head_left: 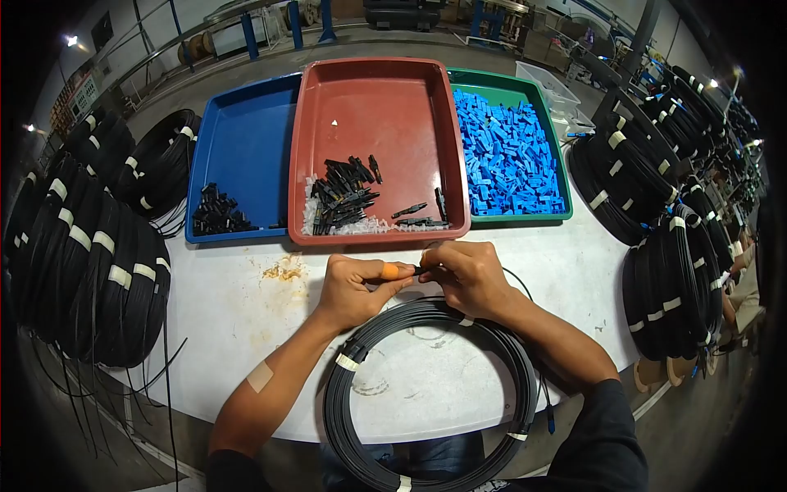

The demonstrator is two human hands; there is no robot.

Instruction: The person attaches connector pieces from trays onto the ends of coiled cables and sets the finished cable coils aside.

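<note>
My left hand (354,285) and my right hand (463,272) meet just in front of the red tray (305,148). Together they pinch a small black connector part (416,270) on the end of a thin black cable. An orange band wraps one left finger. A black cable coil (352,426), bound with white tape, lies on the white table (238,320) under my forearms and hangs over the near edge. Small black connector parts (340,197) and clear pieces lie in the red tray.
A blue tray (246,131) at the left holds a small pile of black parts. A green tray (537,98) at the right is full of blue plastic pieces. Stacks of black cable coils (90,254) stand at the left, and more coils (668,271) at the right.
</note>
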